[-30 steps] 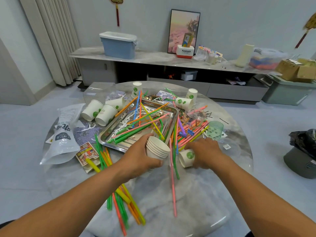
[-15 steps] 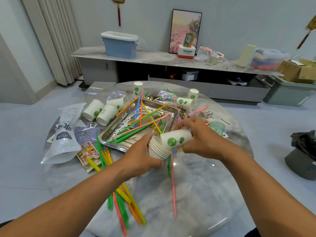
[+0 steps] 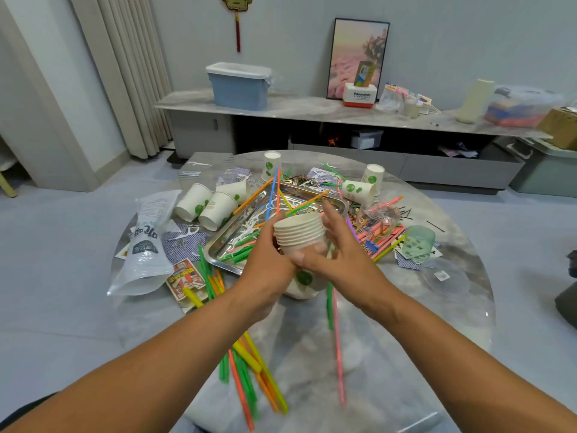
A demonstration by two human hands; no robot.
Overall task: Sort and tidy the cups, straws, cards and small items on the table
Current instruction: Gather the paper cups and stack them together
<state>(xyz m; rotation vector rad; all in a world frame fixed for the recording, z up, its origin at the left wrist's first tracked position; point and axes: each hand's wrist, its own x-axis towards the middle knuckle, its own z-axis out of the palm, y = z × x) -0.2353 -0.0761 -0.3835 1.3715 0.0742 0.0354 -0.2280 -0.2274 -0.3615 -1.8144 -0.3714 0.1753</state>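
Round, pale marbled counter (image 3: 390,354) in a grey-floored room; behind it I see a long low sideboard (image 3: 312,109) carrying a blue lidded bin (image 3: 239,85) and a framed picture (image 3: 357,57), with curtains (image 3: 131,73) at left.

At centre, my left hand (image 3: 268,260) curls its grip around a nested stack of paper cups (image 3: 299,234), seven rims countable, held above the counter's middle. My right hand (image 3: 338,257) lies against the stack's right side, fingers spread and fairly straight, thumb pressed on its lower wall.

Loose paper cups, six: three lying together left of the steel tray (image 3: 228,245), one upright (image 3: 271,165) at the far edge, two (image 3: 363,184) at far right. One translucent green cup (image 3: 420,242) sits on scattered playing cards. Coloured straws (image 3: 249,370), too many to count, cross the tray and the near counter. A plastic bag (image 3: 146,245) lies at left.
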